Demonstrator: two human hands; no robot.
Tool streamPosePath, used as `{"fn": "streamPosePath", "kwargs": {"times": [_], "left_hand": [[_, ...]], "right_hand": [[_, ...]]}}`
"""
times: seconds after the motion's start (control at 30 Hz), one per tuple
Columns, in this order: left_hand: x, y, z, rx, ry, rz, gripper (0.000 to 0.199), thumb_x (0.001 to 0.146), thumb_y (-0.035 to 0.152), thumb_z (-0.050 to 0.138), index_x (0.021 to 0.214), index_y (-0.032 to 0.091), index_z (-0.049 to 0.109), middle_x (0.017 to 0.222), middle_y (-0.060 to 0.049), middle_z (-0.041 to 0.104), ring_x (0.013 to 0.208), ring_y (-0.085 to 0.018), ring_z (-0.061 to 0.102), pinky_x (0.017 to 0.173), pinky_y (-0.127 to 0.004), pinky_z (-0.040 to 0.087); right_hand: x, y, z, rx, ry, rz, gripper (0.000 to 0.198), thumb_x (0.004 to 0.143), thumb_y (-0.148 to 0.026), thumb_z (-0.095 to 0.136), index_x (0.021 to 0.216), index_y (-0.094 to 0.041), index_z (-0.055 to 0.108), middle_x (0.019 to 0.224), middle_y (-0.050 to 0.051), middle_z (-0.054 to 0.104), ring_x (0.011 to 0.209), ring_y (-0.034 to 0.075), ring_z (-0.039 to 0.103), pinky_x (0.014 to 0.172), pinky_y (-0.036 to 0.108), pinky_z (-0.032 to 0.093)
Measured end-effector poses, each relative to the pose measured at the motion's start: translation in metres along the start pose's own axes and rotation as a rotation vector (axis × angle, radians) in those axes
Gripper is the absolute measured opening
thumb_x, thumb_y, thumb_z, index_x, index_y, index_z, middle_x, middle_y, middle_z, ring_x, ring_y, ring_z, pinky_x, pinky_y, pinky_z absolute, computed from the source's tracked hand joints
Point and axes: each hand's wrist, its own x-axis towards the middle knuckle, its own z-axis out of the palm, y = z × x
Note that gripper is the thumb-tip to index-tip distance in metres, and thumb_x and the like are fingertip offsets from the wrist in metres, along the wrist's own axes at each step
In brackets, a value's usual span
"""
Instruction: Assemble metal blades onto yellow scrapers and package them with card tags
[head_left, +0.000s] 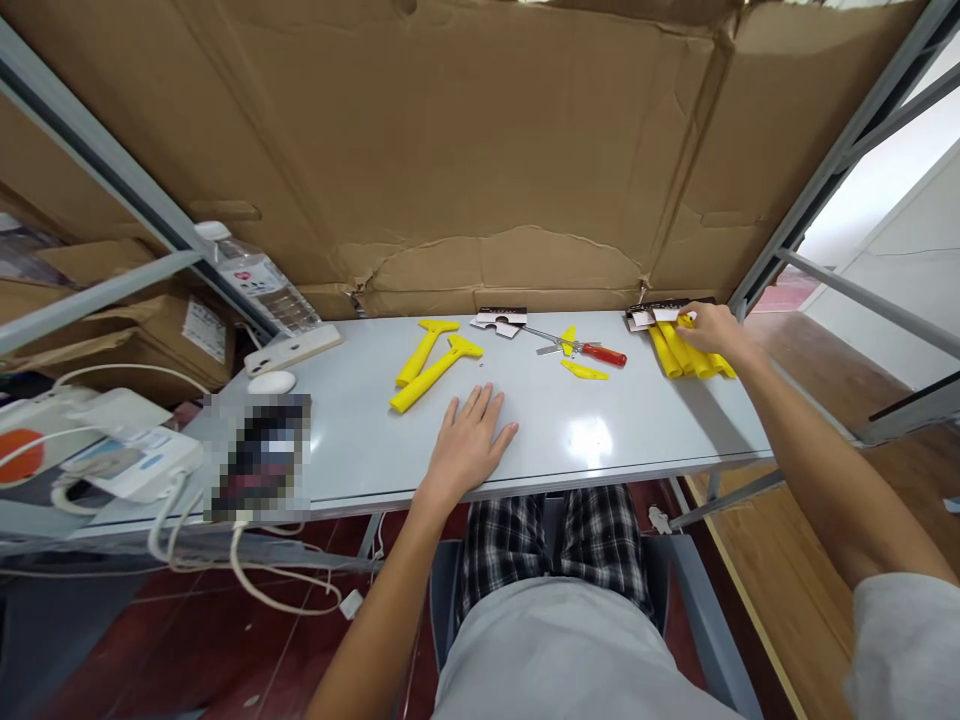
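Note:
My left hand (470,440) lies flat near the table's front edge, fingers stretched, holding nothing. Just beyond it are two yellow T-shaped scraper handles (437,373). My right hand (711,330) reaches to the far right, its fingers closed on a yellow scraper in a row of yellow scrapers (679,352) with dark-and-white cards (643,318) at their heads. Between the hands lies a screwdriver (604,354) with a red handle, its shaft pointing left. Around it are a yellow curved piece (584,371), another small yellow piece (568,341) and a thin metal strip (549,350).
More printed cards (501,320) lie at the back of the table (525,460), against a cardboard wall (480,160). On the left are a power strip (294,349), a white mouse-like object (271,383), a pixelated object (262,455), a plastic bottle (259,280) and cables (247,575). Metal posts flank both sides.

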Motion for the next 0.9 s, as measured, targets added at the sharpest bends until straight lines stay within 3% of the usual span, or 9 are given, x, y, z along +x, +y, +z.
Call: {"fn": "streamPosePath", "kwargs": {"times": [0.23, 0.47, 0.6, 0.7, 0.8, 0.83, 0.9], "left_hand": [[-0.001, 0.0, 0.0, -0.009, 0.016, 0.003, 0.066, 0.109, 0.052, 0.03, 0.159, 0.011, 0.046, 0.171, -0.016, 0.032, 0.16, -0.032, 0.029, 0.129, -0.058, 0.023], [-0.001, 0.001, 0.0, -0.032, 0.021, 0.0, 0.065, 0.109, 0.051, 0.031, 0.159, 0.013, 0.046, 0.171, -0.017, 0.033, 0.16, -0.032, 0.029, 0.129, -0.057, 0.022], [-0.002, 0.004, -0.006, -0.037, 0.022, -0.009, 0.061, 0.108, 0.049, 0.035, 0.156, 0.015, 0.049, 0.17, -0.017, 0.037, 0.159, -0.033, 0.032, 0.128, -0.057, 0.024], [0.011, -0.003, -0.024, -0.036, -0.017, -0.002, 0.055, 0.104, 0.05, 0.045, 0.147, 0.017, 0.059, 0.162, -0.017, 0.049, 0.148, -0.036, 0.046, 0.119, -0.056, 0.037], [0.047, -0.023, -0.053, -0.1, -0.073, -0.007, 0.048, 0.103, 0.051, 0.047, 0.133, 0.021, 0.069, 0.131, -0.013, 0.074, 0.123, -0.032, 0.066, 0.105, -0.045, 0.049], [0.063, -0.032, -0.062, -0.108, -0.06, -0.034, 0.048, 0.102, 0.051, 0.047, 0.133, 0.021, 0.069, 0.123, -0.013, 0.076, 0.118, -0.031, 0.068, 0.101, -0.043, 0.05], [0.095, -0.051, -0.076, -0.078, 0.021, -0.091, 0.047, 0.102, 0.046, 0.047, 0.137, 0.021, 0.066, 0.127, -0.013, 0.074, 0.119, -0.031, 0.066, 0.098, -0.041, 0.051]], "right_hand": [[0.013, 0.009, 0.004, -0.031, -0.05, 0.031, 0.055, 0.085, -0.046, 0.059, 0.138, -0.028, 0.064, 0.119, 0.012, 0.068, 0.11, 0.023, 0.062, 0.096, 0.034, 0.049], [0.006, -0.008, 0.001, -0.085, -0.015, 0.036, 0.061, 0.088, -0.049, 0.059, 0.142, -0.019, 0.061, 0.131, 0.023, 0.059, 0.114, 0.03, 0.061, 0.096, 0.043, 0.046], [-0.01, -0.048, 0.0, -0.105, 0.174, -0.101, 0.054, 0.094, -0.047, 0.049, 0.131, -0.013, 0.065, 0.128, 0.023, 0.059, 0.119, 0.032, 0.054, 0.098, 0.045, 0.044], [-0.021, -0.094, 0.005, -0.041, 0.197, -0.256, 0.051, 0.095, -0.046, 0.045, 0.128, -0.013, 0.066, 0.123, 0.021, 0.061, 0.115, 0.028, 0.052, 0.098, 0.041, 0.044], [-0.024, -0.137, 0.016, 0.057, 0.136, -0.38, 0.053, 0.096, -0.047, 0.044, 0.129, -0.013, 0.067, 0.124, 0.02, 0.061, 0.117, 0.029, 0.05, 0.101, 0.043, 0.042], [-0.024, -0.149, 0.021, 0.09, 0.111, -0.412, 0.053, 0.096, -0.048, 0.043, 0.128, -0.012, 0.067, 0.125, 0.021, 0.06, 0.119, 0.03, 0.048, 0.103, 0.044, 0.04], [-0.023, -0.167, 0.031, 0.137, 0.079, -0.452, 0.054, 0.097, -0.05, 0.042, 0.127, -0.013, 0.068, 0.127, 0.021, 0.06, 0.124, 0.032, 0.045, 0.105, 0.047, 0.037]]}}
